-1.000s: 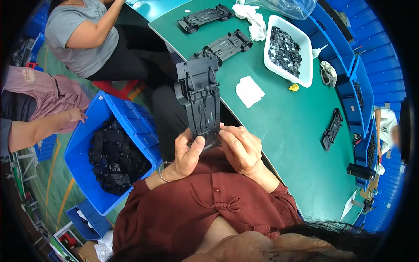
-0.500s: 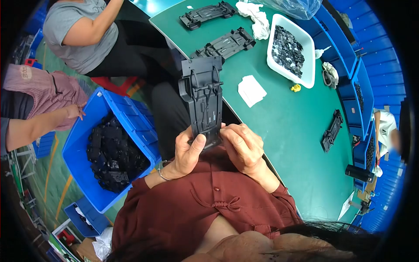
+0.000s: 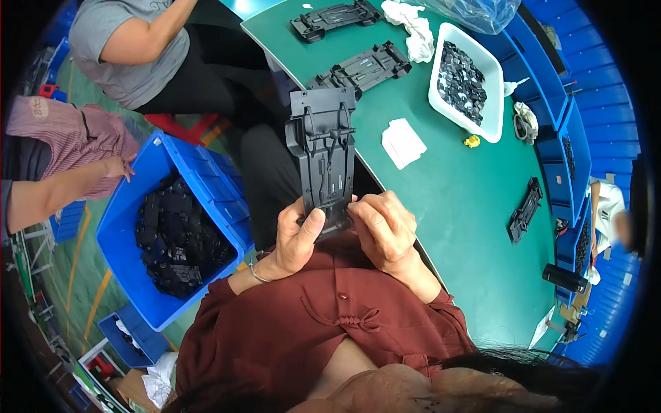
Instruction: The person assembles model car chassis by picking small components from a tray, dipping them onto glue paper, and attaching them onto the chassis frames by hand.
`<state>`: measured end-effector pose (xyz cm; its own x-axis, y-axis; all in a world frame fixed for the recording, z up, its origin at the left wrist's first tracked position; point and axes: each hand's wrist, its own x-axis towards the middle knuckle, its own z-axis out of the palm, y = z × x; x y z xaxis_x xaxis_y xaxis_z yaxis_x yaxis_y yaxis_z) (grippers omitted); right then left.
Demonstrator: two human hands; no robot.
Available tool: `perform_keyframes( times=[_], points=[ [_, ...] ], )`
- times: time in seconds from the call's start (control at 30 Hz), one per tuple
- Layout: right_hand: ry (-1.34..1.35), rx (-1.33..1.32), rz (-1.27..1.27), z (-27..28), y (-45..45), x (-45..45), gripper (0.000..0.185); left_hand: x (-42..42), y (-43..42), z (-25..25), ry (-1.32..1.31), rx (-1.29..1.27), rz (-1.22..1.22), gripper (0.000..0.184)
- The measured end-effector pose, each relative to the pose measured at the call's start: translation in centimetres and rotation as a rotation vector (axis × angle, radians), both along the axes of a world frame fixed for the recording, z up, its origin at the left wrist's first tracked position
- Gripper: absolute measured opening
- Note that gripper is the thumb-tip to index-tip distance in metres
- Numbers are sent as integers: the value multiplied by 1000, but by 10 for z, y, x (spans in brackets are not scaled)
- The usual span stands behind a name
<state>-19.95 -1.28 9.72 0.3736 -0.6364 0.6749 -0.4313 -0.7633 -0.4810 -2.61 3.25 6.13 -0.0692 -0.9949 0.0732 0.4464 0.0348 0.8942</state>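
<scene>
A black plastic toy-car chassis (image 3: 325, 162) stands nearly upright in front of my chest, its detailed face turned toward me. My left hand (image 3: 295, 239) is closed around its lower left end, thumb lying on the face. At the lower right edge, my right hand (image 3: 385, 228) has its fingers curled in a pinch against the chassis; whatever is between the fingertips is hidden. Two similar chassis lie at the far end of the green table, one nearer (image 3: 365, 69) and one farther (image 3: 334, 19). A smaller black frame-like part (image 3: 525, 210) rests on the right.
On the green table (image 3: 461, 275) are a white tub (image 3: 435, 96) of small dark parts, white cards (image 3: 404, 143) and a black bottle (image 3: 564, 277). Blue bins (image 3: 554, 151) line the far side. To my left, a blue crate (image 3: 124, 255) holds black parts; a co-worker's hand (image 3: 118, 167) touches its rim.
The view has shifted slightly, so the table things appear a little farther right. Both hands keep about the same hold on the chassis.
</scene>
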Motion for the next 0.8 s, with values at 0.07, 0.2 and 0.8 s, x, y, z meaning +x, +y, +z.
perform_keyframes(
  times=[0.07,0.2,0.8],
  points=[
    [33,-49,-14,1,-3,0,28,1,1,-3,7,21,8,43],
    [42,-64,-26,-1,-5,3,27,1,-1,1,57,36,-7,42],
    [1,23,26,-1,-5,4,24,-1,2,-6,212,126,11,35]
  ],
)
